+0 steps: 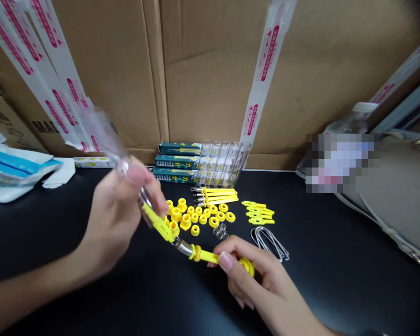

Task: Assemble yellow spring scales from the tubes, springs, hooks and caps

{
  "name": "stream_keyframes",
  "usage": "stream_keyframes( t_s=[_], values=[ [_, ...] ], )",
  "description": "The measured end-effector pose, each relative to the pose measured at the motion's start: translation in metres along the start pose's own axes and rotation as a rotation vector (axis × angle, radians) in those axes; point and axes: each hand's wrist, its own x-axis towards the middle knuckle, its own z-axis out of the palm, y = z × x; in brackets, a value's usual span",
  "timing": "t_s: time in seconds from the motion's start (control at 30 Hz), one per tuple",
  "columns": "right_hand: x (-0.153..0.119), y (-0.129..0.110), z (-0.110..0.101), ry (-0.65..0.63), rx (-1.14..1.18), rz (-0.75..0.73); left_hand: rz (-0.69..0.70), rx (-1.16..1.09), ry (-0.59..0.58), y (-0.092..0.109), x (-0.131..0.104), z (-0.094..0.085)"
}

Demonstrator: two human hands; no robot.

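My left hand [121, 210] is closed round a clear tube [103, 135], blurred by motion, which points up and to the left. A yellow flat piece [158, 223] and part of a metal loop show below its fingers. That piece joins by a small hook to a metal spring section [185, 248] on a yellow rod [208, 256]. The rod is pinched between thumb and fingers of my right hand [259, 280]. A yellow ring piece [247, 266] shows by the right fingers.
Yellow caps and rings [185, 221], yellow rods [220, 196], flat yellow pieces [261, 214], metal hooks [270, 242], clear tubes [224, 163] and green boxes [177, 177] lie ahead. A bottle [336, 154] and bag [395, 186] are right, blue-white packaging [17, 168] left.
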Motion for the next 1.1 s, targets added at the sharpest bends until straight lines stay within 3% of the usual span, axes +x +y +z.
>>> stream_keyframes(
  t_s=[0.13, 0.27, 0.47, 0.73, 1.1],
  values=[
    [0.000, -0.004, 0.001, -0.055, -0.118, -0.084, 0.147, 0.206, 0.047, -0.030, 0.047, -0.017],
    [-0.002, -0.005, 0.001, -0.122, -0.239, -0.274, 0.165, 0.363, -0.059, -0.061, 0.070, -0.021],
    [-0.004, 0.004, 0.002, -0.238, -0.251, -0.379, 0.134, 0.463, -0.240, -0.075, 0.073, -0.010],
    [-0.004, 0.004, 0.003, -0.218, -0.256, -0.423, 0.039, 0.373, -0.205, -0.087, 0.079, 0.005],
    [-0.005, 0.001, 0.004, -0.167, -0.295, -0.457, 0.053, 0.365, -0.214, -0.090, 0.078, 0.019]
  ],
)
